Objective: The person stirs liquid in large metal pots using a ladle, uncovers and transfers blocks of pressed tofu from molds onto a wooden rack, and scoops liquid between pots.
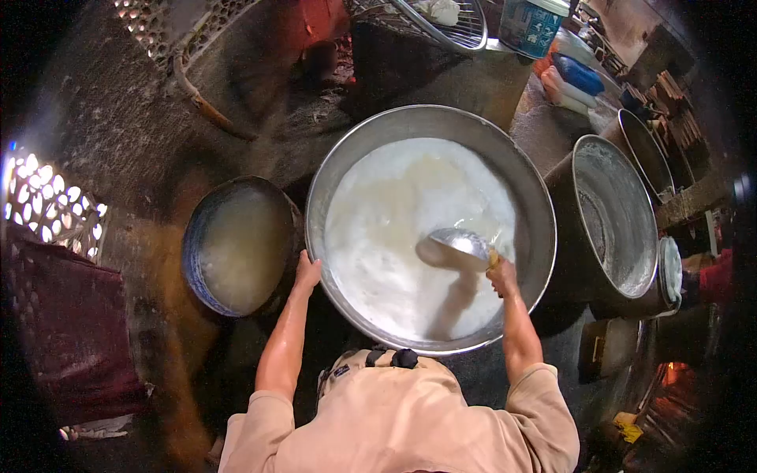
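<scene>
A large round metal pot (314,185) stands in front of me, holding white frothy liquid (378,260) with a yellowish patch in its middle and far part. My right hand (502,277) is closed around the short handle of a ladle (461,239). The ladle's shiny bowl is above the froth, and its shadow falls on the surface. At the pot's left side, my left hand (309,270) grips the rim; part of its fingers is hidden.
Left of the pot is a round vessel (192,272) of cloudy liquid. On the right stand a deep metal pot (561,229) and another behind it (631,126). A bucket (530,27) and wire rack (465,35) are at the back. Fire (673,372) glows low at right.
</scene>
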Demonstrator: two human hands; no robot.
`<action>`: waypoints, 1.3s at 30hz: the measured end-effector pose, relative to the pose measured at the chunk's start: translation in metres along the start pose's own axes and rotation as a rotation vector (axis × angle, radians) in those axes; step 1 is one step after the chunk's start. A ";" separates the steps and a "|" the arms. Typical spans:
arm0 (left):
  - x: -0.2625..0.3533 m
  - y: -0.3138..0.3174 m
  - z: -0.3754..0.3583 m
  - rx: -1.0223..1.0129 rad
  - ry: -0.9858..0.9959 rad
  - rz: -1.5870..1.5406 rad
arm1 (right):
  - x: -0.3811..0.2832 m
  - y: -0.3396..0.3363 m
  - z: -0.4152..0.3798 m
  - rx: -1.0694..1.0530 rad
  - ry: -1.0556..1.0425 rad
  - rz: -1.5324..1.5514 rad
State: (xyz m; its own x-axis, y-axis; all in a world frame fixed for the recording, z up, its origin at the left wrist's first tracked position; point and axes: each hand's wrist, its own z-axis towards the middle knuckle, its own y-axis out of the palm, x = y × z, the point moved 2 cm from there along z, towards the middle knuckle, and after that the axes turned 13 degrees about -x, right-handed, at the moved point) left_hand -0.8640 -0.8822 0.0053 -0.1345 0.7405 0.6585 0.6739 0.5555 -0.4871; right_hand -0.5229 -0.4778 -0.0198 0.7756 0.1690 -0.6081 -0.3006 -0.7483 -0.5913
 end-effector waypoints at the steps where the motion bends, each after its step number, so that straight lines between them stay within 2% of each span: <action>1: -0.010 0.000 0.008 -0.018 0.017 -0.003 | 0.007 0.015 0.001 -0.042 0.005 0.010; 4: 0.004 -0.004 -0.003 -0.032 -0.010 0.005 | 0.006 0.059 -0.021 -0.069 -0.098 0.210; 5: 0.012 -0.007 -0.011 -0.043 -0.012 -0.004 | 0.007 0.073 -0.019 -0.086 -0.036 0.087; 7: 0.016 -0.009 -0.017 -0.059 0.027 -0.016 | 0.010 0.102 -0.026 -0.115 -0.011 0.139; 10: -0.007 -0.005 0.004 -0.082 0.043 -0.041 | -0.028 0.129 -0.059 -0.124 0.050 0.196; 14: 0.023 -0.019 -0.022 -0.195 -0.016 -0.070 | -0.060 0.165 -0.085 -0.175 0.029 0.168; 15: -0.004 -0.007 -0.002 -0.038 0.129 -0.053 | -0.077 0.167 -0.097 -0.186 0.033 0.196; 18: -0.012 -0.002 0.003 0.020 0.163 -0.048 | -0.109 0.170 -0.115 -0.213 0.040 0.264; 21: -0.007 -0.008 -0.001 -0.110 0.108 -0.075 | -0.142 0.148 -0.123 -0.254 0.019 0.370; 22: -0.020 -0.002 0.009 -0.057 0.139 -0.037 | -0.161 0.130 -0.123 -0.280 -0.001 0.314; 25: -0.019 -0.001 0.013 -0.140 0.130 -0.133 | -0.204 0.087 -0.090 -0.335 -0.069 0.142; 27: -0.022 -0.002 0.017 -0.161 0.166 -0.099 | -0.254 0.080 -0.073 -0.201 -0.168 0.059; 29: -0.023 -0.002 0.016 -0.152 0.184 -0.066 | -0.302 0.087 -0.056 -0.075 -0.172 0.003; 31: -0.018 -0.006 0.010 -0.106 0.186 -0.035 | -0.279 0.117 0.012 0.064 -0.316 -0.134; 33: -0.006 -0.015 0.000 -0.172 0.118 -0.075 | -0.260 0.137 0.053 0.020 -0.303 -0.249; 37: -0.017 -0.009 0.012 -0.237 0.108 -0.097 | -0.247 0.145 0.034 -0.076 -0.311 -0.398; 39: -0.007 -0.012 0.002 -0.214 0.105 -0.127 | -0.221 0.148 0.025 -0.052 -0.326 -0.381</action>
State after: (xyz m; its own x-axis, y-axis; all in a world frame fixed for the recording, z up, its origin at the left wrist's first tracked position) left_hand -0.8726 -0.8934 0.0060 -0.1588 0.6205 0.7679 0.7964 0.5403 -0.2719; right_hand -0.7526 -0.6096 0.0133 0.6083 0.6219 -0.4932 0.0045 -0.6240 -0.7814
